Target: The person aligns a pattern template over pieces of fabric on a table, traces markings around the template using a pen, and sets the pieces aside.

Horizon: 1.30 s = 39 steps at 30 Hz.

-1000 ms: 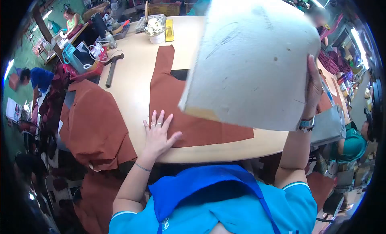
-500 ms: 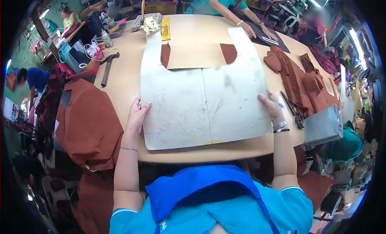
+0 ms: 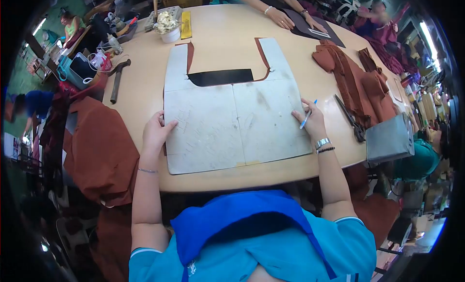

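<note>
A large grey-white cardboard template with two straps and a U-shaped cutout lies in front of me, pencil marks on its surface. Brown fabric shows along the inner strap edges beneath it. In the cutout a black strip is visible. My left hand pinches the template's left edge, thumb on top. At the right edge, my right hand has its thumb on the template and a blue-and-white pen between its fingers. The fingers under the edges are partly hidden.
Scissors, brown fabric pieces and a metal box lie right. A hammer and more brown fabric are left. Across the table, a co-worker's hands rest near a black panel.
The template has come down over the brown fabric and appears slightly left. The black strip now shows in its cutout. Both hands moved with the template and stay at its sides.
</note>
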Each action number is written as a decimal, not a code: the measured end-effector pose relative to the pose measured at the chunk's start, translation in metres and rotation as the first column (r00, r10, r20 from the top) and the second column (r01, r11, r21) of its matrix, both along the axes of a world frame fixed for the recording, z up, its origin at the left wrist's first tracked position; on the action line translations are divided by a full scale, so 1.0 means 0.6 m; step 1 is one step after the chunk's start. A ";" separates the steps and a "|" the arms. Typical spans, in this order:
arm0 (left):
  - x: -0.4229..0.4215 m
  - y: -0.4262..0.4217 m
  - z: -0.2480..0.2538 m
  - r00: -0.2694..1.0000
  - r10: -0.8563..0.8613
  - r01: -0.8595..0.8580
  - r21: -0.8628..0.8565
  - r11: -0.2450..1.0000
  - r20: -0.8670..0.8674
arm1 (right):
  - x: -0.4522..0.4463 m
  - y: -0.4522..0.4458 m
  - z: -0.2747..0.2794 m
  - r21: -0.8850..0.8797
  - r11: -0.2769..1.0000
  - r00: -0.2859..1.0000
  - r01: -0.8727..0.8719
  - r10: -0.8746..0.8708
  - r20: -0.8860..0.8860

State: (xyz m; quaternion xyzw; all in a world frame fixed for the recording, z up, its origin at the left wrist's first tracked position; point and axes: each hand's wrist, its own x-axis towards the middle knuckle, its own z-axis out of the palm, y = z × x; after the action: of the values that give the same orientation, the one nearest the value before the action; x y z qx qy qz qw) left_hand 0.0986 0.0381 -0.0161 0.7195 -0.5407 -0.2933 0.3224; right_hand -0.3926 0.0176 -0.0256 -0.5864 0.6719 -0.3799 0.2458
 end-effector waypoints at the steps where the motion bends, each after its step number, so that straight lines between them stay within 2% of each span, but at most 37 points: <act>1: -0.001 -0.001 0.001 1.000 0.001 -0.001 0.002 1.000 0.017 | 0.002 -0.002 0.000 0.015 1.000 1.000 0.011 -0.011 0.005; 6: 0.000 -0.008 0.001 0.994 -0.002 0.001 0.004 1.000 0.112 | 0.009 -0.005 0.003 0.021 0.999 0.999 0.033 -0.033 0.022; 9: -0.007 -0.007 0.015 0.989 -0.007 0.002 0.031 1.000 0.147 | 0.003 -0.012 -0.007 0.015 0.999 0.998 0.046 -0.045 -0.049; 12: -0.006 -0.008 0.010 0.990 -0.002 0.002 0.000 1.000 0.140 | 0.000 -0.017 -0.002 0.093 0.994 0.997 0.053 -0.048 -0.058; 15: -0.006 -0.010 0.008 0.977 -0.032 0.031 0.007 0.999 0.212 | -0.004 -0.026 -0.012 0.143 0.986 0.996 0.085 -0.079 -0.052; 18: -0.020 -0.006 0.035 0.943 -0.055 0.039 0.056 0.998 0.328 | 0.002 -0.029 0.018 0.150 0.988 0.948 0.044 0.006 -0.319; 21: -0.006 -0.016 0.015 0.897 -0.063 0.039 0.065 0.997 0.438 | -0.020 -0.043 -0.014 0.106 0.994 0.962 0.004 0.026 -0.273; 24: 0.003 -0.019 0.008 0.939 -0.072 0.055 0.059 0.997 0.337 | -0.042 -0.040 -0.029 0.161 0.986 0.995 -0.032 0.016 0.097; 25: 0.011 -0.022 -0.006 0.949 -0.070 0.076 -0.007 0.997 0.308 | -0.043 -0.034 -0.025 0.150 0.989 0.997 -0.015 0.004 0.073; 28: 0.014 -0.015 -0.002 0.970 -0.073 0.074 0.004 0.997 0.231 | -0.039 -0.025 -0.012 0.161 0.987 0.976 -0.026 -0.010 0.216; 29: 0.015 -0.016 -0.006 0.969 -0.086 0.086 0.013 0.996 0.230 | -0.040 -0.020 -0.005 0.179 0.983 0.972 -0.028 -0.015 0.234; 32: 0.026 -0.021 -0.015 0.974 -0.083 0.075 0.041 0.996 0.212 | -0.043 -0.019 -0.002 0.164 0.986 0.997 -0.018 0.005 0.075; 34: 0.034 -0.031 -0.041 0.984 -0.045 0.043 0.013 0.999 0.171 | -0.041 -0.020 -0.011 0.136 0.991 0.982 -0.015 -0.011 0.188; 35: 0.047 -0.034 -0.063 0.988 -0.028 0.033 -0.025 0.999 0.151 | -0.043 -0.021 -0.014 0.128 0.991 0.985 -0.026 0.004 0.170; 37: 0.023 -0.016 -0.008 0.970 -0.062 0.053 0.045 0.998 0.236 | -0.045 -0.020 -0.015 0.113 0.992 0.984 -0.048 0.028 0.177; 39: 0.019 -0.015 0.001 0.952 -0.058 0.036 0.078 0.996 0.302 | -0.048 -0.023 -0.019 0.120 0.991 0.978 -0.059 0.033 0.207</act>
State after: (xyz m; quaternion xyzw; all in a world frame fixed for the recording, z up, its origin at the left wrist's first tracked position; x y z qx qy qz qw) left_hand 0.1101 0.0293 -0.0156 0.7540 -0.5900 -0.2060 0.2023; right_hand -0.4212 0.0036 -0.0371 -0.5429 0.6520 -0.3892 0.3587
